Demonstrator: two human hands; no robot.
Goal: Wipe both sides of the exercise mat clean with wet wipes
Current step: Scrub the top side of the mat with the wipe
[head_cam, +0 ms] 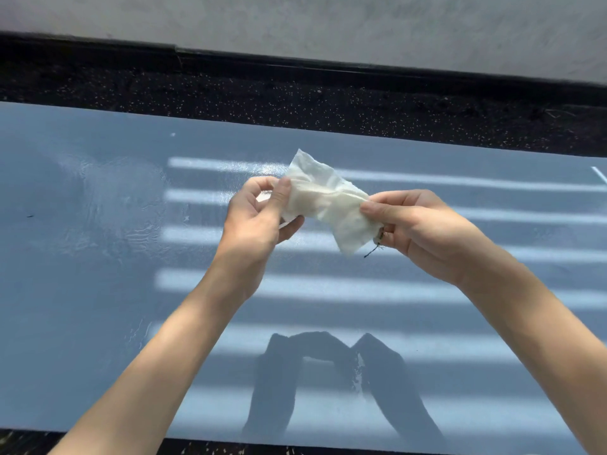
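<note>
A blue-grey exercise mat (98,290) lies flat across the floor and fills most of the view. Wet streaks glisten on its left part. Above the mat's middle, both hands hold a crumpled white wet wipe (325,205) in the air. My left hand (259,218) pinches the wipe's left end between thumb and fingers. My right hand (420,231) pinches its right end. A small dark thread of dirt hangs from the wipe's lower right corner. The hands cast shadows on the mat's near part.
Dark speckled floor (295,103) runs beyond the mat's far edge, up to a black skirting and a grey wall (328,24). A strip of the same floor shows along the mat's near edge. Bands of sunlight cross the mat's right half.
</note>
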